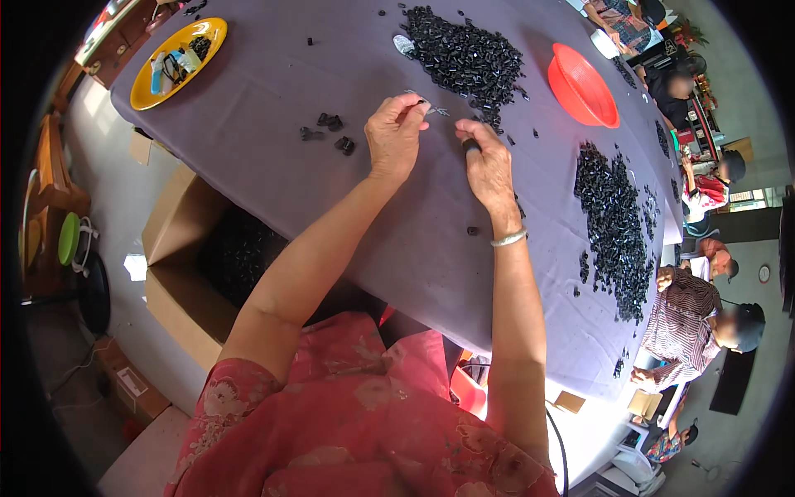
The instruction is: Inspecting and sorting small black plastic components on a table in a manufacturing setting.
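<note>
Above the grey tablecloth (331,199), my left hand (392,137) pinches a small pale piece with thin silvery prongs (439,111) between thumb and fingertips. Its exact kind is too small to tell. My right hand (487,161) is just to the right, its fingers curled together and a small black piece (471,145) showing against them. A gap separates the two hands. Beyond them spreads a big pile of small black plastic parts (464,62), with a silvery round item (403,44) at its left edge. Several loose black parts (330,122) lie left of my left hand.
A yellow oval tray (141,101) with small items stands at far left, a red plastic basin (580,87) at far right. Another black pile (613,224) lies right of my right arm. An open cardboard box (170,215) of black parts sits below the table edge. Several people work along the right side.
</note>
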### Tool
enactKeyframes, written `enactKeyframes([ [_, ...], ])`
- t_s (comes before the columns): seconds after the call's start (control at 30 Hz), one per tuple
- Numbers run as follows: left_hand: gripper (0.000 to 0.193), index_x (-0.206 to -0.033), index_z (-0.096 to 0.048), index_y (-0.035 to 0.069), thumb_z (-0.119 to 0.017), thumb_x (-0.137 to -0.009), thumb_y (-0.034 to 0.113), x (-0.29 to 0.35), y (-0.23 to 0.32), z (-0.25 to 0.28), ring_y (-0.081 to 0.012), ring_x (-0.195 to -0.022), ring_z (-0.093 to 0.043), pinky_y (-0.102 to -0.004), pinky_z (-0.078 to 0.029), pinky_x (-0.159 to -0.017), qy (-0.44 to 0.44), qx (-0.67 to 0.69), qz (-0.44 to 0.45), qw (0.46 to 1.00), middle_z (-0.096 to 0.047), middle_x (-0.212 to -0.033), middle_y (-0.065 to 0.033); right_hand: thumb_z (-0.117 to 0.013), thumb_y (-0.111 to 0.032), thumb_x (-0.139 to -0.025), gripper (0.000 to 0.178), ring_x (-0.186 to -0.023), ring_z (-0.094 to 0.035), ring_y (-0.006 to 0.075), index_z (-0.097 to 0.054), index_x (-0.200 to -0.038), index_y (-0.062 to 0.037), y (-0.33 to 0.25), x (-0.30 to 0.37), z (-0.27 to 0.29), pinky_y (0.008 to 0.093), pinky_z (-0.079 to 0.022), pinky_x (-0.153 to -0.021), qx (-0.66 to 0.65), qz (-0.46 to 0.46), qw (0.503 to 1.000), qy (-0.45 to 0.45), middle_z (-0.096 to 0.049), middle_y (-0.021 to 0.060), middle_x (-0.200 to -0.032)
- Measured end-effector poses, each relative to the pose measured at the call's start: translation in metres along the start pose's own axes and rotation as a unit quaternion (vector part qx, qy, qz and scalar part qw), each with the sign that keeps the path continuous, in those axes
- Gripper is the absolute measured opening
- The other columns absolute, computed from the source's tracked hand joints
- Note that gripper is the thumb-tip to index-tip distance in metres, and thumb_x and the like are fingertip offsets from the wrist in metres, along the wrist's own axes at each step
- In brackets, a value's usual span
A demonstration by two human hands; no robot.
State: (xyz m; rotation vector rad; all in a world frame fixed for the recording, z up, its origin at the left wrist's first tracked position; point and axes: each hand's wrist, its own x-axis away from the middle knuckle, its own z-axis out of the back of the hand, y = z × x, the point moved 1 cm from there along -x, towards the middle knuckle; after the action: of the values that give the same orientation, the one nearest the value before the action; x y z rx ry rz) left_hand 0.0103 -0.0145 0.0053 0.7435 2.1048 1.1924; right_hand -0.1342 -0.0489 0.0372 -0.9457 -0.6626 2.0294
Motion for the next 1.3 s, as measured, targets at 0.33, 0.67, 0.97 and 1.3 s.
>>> enactKeyframes([
  [0.33,0.012,-0.094,-0.065,-0.001,-0.065,-0.084,0.005,-0.005,-0.008,0.004,-0.0065,-0.064,-0.058,-0.0193,-0.046,-0.053,0.032,-0.035,-0.028,0.998,-0.06,-0.084,-0.0008,-0.05,0.002,-0.071,0.042,-0.101,-0.05,0.0309,-0.06,-0.11,-0.0109,0.007,-0.025,-0.03,0.0411,-0.044,-0.087,0.252,0.126,0.958,-0.054,-0.058,0.0054,-0.107],
  [0.67,0.008,-0.089,-0.066,-0.001,-0.065,-0.082,0.002,-0.003,0.0,-0.002,-0.0097,-0.07,-0.058,-0.0239,-0.055,-0.06,0.028,-0.031,-0.01,0.999,-0.058,-0.086,-0.0046,-0.052,0.011,-0.08,0.025,-0.085,-0.06,0.0117,-0.064,-0.097,-0.0026,0.01,0.007,0.012,0.0244,-0.047,-0.077,-0.071,0.014,0.995,0.075,-0.063,0.0041,-0.096],
  [0.97,0.008,-0.09,-0.066,-0.001,-0.063,-0.083,0.001,-0.002,0.0,-0.002,-0.0099,-0.072,-0.058,-0.0245,-0.057,-0.063,0.02,-0.037,-0.018,0.999,-0.057,-0.089,-0.0054,-0.058,0.005,-0.082,0.014,-0.073,-0.057,0.0053,-0.065,-0.091,-0.0018,0.018,0.014,0.011,0.0209,-0.046,-0.069,-0.089,-0.081,0.988,0.097,-0.064,0.0,-0.08],
  [1.3,0.009,-0.092,-0.066,-0.001,-0.063,-0.084,0.004,-0.002,0.0,-0.001,-0.01,-0.078,-0.06,-0.0233,-0.054,-0.065,0.009,-0.062,-0.015,0.998,-0.058,-0.092,-0.0034,-0.053,0.009,-0.075,0.025,-0.072,-0.062,0.0139,-0.066,-0.091,-0.0055,0.011,0.004,-0.004,0.0241,-0.047,-0.07,0.061,-0.002,0.998,0.001,-0.06,0.0053,-0.081],
])
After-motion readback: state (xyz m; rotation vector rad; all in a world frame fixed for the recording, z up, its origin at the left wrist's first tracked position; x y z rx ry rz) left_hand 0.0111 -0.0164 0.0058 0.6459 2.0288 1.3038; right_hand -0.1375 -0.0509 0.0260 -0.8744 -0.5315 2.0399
